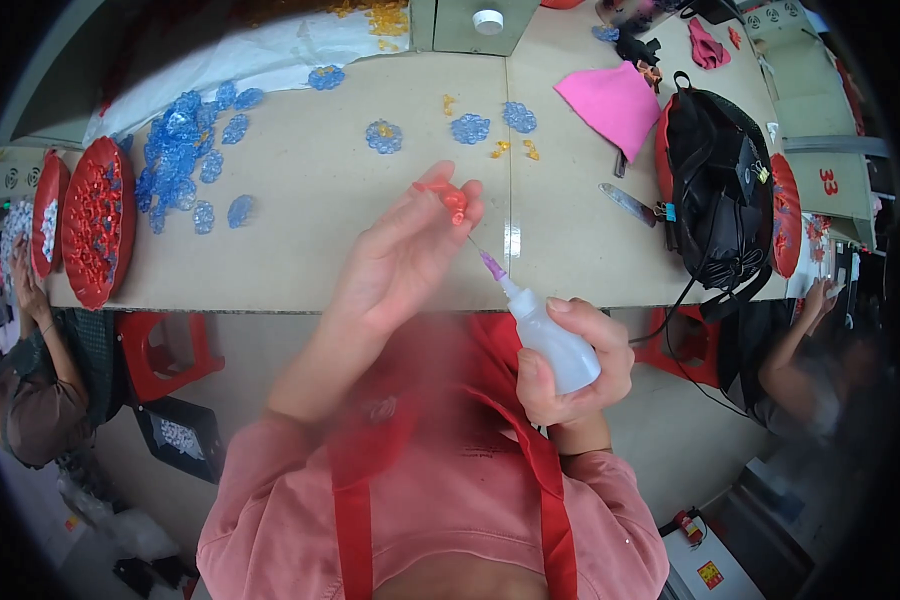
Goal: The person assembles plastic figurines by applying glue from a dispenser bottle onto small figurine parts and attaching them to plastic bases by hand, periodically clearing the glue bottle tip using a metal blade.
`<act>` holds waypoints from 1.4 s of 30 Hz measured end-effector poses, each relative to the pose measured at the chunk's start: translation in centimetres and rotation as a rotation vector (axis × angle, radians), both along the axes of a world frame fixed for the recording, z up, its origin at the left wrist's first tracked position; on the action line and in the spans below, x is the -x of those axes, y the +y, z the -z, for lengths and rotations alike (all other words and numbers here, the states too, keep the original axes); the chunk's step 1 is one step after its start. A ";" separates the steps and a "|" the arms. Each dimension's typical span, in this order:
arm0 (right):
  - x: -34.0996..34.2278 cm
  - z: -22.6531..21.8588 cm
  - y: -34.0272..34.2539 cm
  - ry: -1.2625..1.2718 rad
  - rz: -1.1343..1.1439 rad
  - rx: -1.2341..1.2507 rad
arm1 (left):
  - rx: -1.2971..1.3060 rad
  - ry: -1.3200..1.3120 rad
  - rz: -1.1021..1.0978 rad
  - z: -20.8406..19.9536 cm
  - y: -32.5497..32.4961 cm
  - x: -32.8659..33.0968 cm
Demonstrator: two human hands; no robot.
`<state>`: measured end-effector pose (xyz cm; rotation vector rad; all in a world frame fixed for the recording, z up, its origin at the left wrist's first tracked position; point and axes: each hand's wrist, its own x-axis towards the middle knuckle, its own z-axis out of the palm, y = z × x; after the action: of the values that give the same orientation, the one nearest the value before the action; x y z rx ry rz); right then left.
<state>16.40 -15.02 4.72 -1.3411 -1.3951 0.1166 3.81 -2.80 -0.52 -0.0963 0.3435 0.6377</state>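
My left hand [405,255] is raised over the table's near edge, its fingers closed around a small glossy red plastic piece [454,204]. My right hand [582,365] grips a translucent white squeeze bottle [555,345] with a purple needle tip [492,265]. The bottle tilts up and left, so its thin needle ends close to the red piece; whether they touch I cannot tell. Beyond my hands lie clear blue flower-shaped pieces, one [470,128] near the middle and another [383,137] with a yellow centre. Small yellow bits [500,149] lie beside them.
A pile of blue pieces [175,150] and a red dish of red parts [98,222] are at left. At right are a black bag [718,190], a pink cloth [615,105] and a metal blade [628,205]. Co-workers' arms show at both sides.
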 end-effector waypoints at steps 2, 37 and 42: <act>0.1 0.0 0.0 -0.008 0.000 0.000 | -0.089 0.090 0.032 -0.4 0.0 0.1; 0.5 0.5 -0.8 -0.118 0.018 0.062 | -0.164 -0.021 0.130 -1.2 -0.5 -0.3; 0.7 -0.1 0.5 -0.120 0.045 0.020 | -0.333 0.119 0.034 -1.5 -0.6 -0.1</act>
<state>15.74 -14.53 4.77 -1.4147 -1.4659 0.0204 3.94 -3.40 1.00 0.2658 0.3491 0.6610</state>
